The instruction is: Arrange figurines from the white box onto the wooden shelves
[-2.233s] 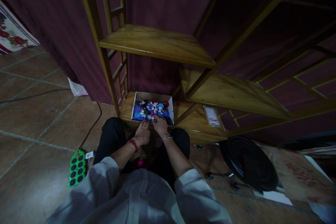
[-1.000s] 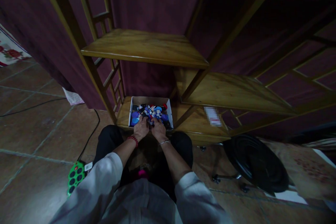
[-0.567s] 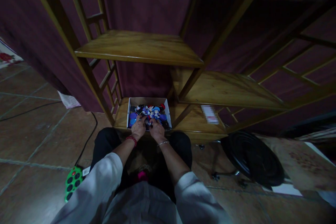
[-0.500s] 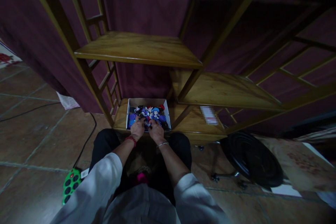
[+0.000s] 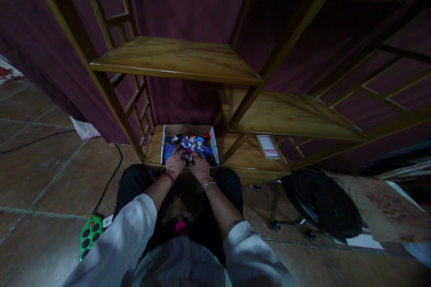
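Toy figurines are crowding a shallow box under my two hands

I am sitting before a wooden shelf unit, my dark trouser legs parting below the lowest shelf. On that shelf the white-sided box is resting near the left post, and inside it the figurines are lying in a jumble of blue, purple, black, white and red. One with blue hair is showing most clearly, toward the right of the pile.

My left hand is reaching over the box's front edge, its fingers lying bent among the pieces; a red bead bracelet is circling that wrist. My right hand is resting just beside it, fingers bent too, with a silver bracelet behind. Small dark pieces are showing between them, but I cannot tell whether either set of fingers is gripping one.

Farther right on the shelf, a pale pixelated item is lying flat. A black round stool seat is standing beyond my right knee, and a green power strip is lying on the tiled floor to my left.
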The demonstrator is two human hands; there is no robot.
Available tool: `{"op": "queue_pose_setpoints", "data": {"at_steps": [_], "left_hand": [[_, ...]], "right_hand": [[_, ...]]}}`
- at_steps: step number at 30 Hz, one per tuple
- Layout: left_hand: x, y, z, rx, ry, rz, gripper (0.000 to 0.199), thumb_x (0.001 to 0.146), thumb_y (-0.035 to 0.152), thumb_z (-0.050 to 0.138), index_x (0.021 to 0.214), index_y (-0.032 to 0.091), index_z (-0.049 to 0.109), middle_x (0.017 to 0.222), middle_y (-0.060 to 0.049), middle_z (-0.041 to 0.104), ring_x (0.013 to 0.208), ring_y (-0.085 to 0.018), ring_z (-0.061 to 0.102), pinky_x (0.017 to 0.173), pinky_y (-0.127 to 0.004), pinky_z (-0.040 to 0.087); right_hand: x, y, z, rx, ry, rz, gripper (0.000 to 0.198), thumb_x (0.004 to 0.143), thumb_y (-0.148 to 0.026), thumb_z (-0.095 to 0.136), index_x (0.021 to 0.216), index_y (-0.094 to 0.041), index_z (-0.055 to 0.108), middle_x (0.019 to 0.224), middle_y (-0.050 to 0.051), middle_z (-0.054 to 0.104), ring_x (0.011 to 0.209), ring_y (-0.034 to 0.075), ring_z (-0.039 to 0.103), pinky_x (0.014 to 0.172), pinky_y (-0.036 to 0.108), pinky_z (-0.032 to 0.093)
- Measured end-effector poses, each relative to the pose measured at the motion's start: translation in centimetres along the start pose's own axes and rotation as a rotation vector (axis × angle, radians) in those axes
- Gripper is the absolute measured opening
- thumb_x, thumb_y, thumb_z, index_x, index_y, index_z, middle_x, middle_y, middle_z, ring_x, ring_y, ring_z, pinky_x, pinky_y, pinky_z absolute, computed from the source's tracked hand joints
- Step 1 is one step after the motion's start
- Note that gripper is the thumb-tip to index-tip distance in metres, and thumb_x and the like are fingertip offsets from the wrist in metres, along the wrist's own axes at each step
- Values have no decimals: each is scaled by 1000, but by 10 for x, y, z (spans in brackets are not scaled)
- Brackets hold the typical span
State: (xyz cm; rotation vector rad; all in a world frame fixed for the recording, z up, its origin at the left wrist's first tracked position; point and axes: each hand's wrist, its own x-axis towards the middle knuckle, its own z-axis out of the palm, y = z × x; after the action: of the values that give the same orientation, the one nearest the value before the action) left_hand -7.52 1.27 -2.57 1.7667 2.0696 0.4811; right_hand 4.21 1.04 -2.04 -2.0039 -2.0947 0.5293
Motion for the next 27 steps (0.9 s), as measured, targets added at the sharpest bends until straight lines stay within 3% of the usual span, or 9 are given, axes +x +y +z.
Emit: {"op": "queue_pose_setpoints", "data": {"at_steps": [7, 11, 16, 27], "left_hand": [[12, -9, 2, -52, -16, 93, 38, 81, 16, 38, 114, 26, 54, 131, -3, 44, 95, -17, 59, 80, -29, 47], [19, -14, 2, -55, -20, 66, 42, 82, 19, 42, 123, 24, 47, 129, -5, 45, 96, -18, 58, 83, -29, 46], [18, -12, 0, -73, -23, 35, 33, 84, 23, 43, 114, 27, 55, 126, -3, 46, 94, -16, 58, 83, -27, 45], [17, -14, 1, -132, 28, 64, 31, 89, 30, 33, 112, 26, 54, 115, -4, 53, 93, -15, 58, 83, -26, 44]], "right_hand": [[-3, -2, -2, -29, -8, 5, 21, 82, -26, 49, 103, -28, 50, 104, 3, 54, 83, 14, 58, 66, 24, 40], [-5, -3, -5, -43, -4, 9, 20, 83, -29, 47, 103, -28, 50, 103, 3, 55, 81, 14, 58, 64, 24, 40], [-4, -3, -4, -39, 5, 9, 20, 83, -29, 46, 103, -28, 49, 103, 3, 54, 83, 14, 58, 64, 24, 40], [-7, -4, -3, -42, 11, 16, 21, 83, -30, 47, 104, -26, 49, 106, 4, 53, 86, 15, 57, 67, 25, 42]]}}
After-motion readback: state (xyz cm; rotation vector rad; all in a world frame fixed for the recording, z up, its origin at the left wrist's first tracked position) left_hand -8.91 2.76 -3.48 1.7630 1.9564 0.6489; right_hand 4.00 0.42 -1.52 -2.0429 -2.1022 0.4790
